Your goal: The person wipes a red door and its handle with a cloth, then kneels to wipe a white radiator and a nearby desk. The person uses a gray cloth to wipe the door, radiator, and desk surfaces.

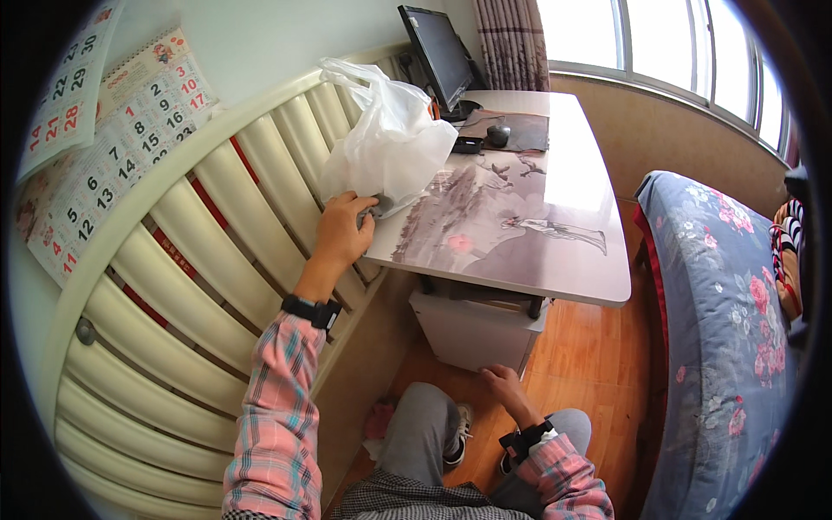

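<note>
At the near left corner of a printed desk [494,260], my left hand [346,224] is shut on a small dark grey object [372,209], mostly hidden by the fingers. Right behind it a white plastic bag [396,143] stands on the desk, its handles up. Something faint shows inside the bag; I cannot tell what. My right hand [509,389] hangs low over my knees, below the desk edge, with its fingers loosely curled and nothing visible in it.
A monitor [442,55], a mouse [498,134] on a mat and a small black tray [467,145] stand farther back. A slatted headboard [201,279] runs along the left, below wall calendars [123,149]. A white cabinet [474,331] is under the desk; a flowered bed cover [721,338] lies right.
</note>
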